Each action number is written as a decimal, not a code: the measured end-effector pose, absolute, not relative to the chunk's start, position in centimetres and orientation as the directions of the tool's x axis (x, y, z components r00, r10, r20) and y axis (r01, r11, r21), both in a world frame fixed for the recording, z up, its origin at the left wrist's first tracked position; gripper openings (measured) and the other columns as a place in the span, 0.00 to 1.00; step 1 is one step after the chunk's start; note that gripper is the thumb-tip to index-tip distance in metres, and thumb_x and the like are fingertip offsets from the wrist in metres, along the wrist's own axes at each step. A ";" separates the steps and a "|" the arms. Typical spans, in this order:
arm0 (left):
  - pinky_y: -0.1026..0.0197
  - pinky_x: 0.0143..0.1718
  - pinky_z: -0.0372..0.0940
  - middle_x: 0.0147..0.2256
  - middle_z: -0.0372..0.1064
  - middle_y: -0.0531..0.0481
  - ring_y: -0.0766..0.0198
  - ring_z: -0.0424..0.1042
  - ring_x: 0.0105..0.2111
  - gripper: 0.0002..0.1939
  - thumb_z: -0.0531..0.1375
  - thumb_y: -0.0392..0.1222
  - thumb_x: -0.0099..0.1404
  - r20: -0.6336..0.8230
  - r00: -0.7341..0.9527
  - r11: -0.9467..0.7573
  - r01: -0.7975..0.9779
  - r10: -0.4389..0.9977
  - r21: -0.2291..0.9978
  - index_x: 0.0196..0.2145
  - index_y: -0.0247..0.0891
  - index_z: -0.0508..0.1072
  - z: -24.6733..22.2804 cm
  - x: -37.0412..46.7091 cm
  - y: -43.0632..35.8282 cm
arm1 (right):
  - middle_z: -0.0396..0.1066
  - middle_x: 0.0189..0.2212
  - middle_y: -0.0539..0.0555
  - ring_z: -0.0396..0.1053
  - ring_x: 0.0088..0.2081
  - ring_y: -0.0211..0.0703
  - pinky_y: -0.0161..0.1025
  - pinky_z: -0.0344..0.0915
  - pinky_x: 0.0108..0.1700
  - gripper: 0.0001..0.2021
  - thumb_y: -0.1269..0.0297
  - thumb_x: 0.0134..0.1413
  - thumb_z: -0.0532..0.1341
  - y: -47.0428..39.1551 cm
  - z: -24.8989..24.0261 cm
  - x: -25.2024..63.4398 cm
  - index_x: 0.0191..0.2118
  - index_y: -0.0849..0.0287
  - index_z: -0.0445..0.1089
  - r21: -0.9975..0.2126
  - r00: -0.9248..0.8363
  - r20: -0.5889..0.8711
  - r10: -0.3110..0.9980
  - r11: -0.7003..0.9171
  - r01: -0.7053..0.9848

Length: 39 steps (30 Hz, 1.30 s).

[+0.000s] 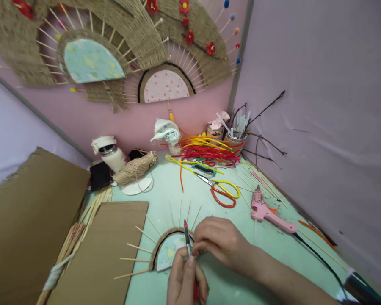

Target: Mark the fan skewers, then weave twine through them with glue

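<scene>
My left hand point(186, 277) is closed around a slim red-and-grey pen point(187, 237), which stands nearly upright with its red end at the top. Close beside it, my right hand point(224, 241) has its fingers pinched together near the pen's middle; whatever they hold is hidden. Behind both hands lies a half-round craft piece point(168, 250) with a patterned blue-green centre, a brown rim and a black line along it. Thin wooden sticks point(143, 234) fan outward from its rim. My hands cover its right part.
A pink glue gun point(269, 214) with a black cord lies right, near scissors point(224, 192). Pipe cleaners point(209, 152), a twine bundle point(136, 167) and a jar of twigs and glue sticks point(236, 137) stand behind. Cardboard point(104, 250) lies left. Woven half-round pieces point(174, 84) hang on the wall.
</scene>
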<state>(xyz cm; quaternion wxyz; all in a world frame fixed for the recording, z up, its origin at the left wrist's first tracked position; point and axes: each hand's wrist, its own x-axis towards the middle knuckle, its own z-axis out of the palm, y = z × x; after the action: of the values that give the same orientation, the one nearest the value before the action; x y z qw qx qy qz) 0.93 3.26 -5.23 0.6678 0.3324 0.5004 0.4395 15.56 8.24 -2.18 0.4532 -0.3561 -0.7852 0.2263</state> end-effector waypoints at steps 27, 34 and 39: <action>0.60 0.49 0.62 0.43 0.75 0.41 0.57 0.72 0.44 0.16 0.53 0.29 0.58 -0.094 0.651 -0.631 0.755 0.753 0.180 0.39 0.33 0.77 -2.4 6.2 32.3 | 0.70 0.26 0.50 0.68 0.29 0.43 0.37 0.53 0.30 0.06 0.67 0.59 0.61 9.7 -3.9 17.6 0.31 0.58 0.64 -0.365 -0.181 0.287 0.941 0.282 0.887; 0.57 0.45 0.64 0.37 0.75 0.38 0.54 0.73 0.41 0.12 0.54 0.35 0.61 -0.165 0.635 -0.633 0.771 0.755 0.074 0.35 0.32 0.77 -3.9 8.0 34.8 | 0.71 0.26 0.50 0.68 0.29 0.44 0.39 0.52 0.30 0.07 0.68 0.57 0.62 9.6 -3.9 17.1 0.31 0.57 0.63 -0.364 -0.202 0.293 0.935 0.304 0.880; 0.61 0.45 0.63 0.40 0.75 0.42 0.55 0.72 0.42 0.13 0.61 0.38 0.57 -0.215 0.619 -0.615 0.783 0.755 0.094 0.41 0.35 0.76 -4.4 8.5 36.4 | 0.70 0.25 0.49 0.67 0.29 0.44 0.40 0.51 0.30 0.07 0.70 0.54 0.63 9.4 -3.9 16.9 0.30 0.56 0.64 -0.360 -0.219 0.273 0.937 0.311 0.880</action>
<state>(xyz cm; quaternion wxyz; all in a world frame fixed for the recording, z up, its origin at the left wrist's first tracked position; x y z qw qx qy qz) 8.48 36.40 -4.45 0.0893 0.8954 0.4294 -0.0771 16.90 9.40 -3.93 0.2232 -0.5835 -0.7782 0.0639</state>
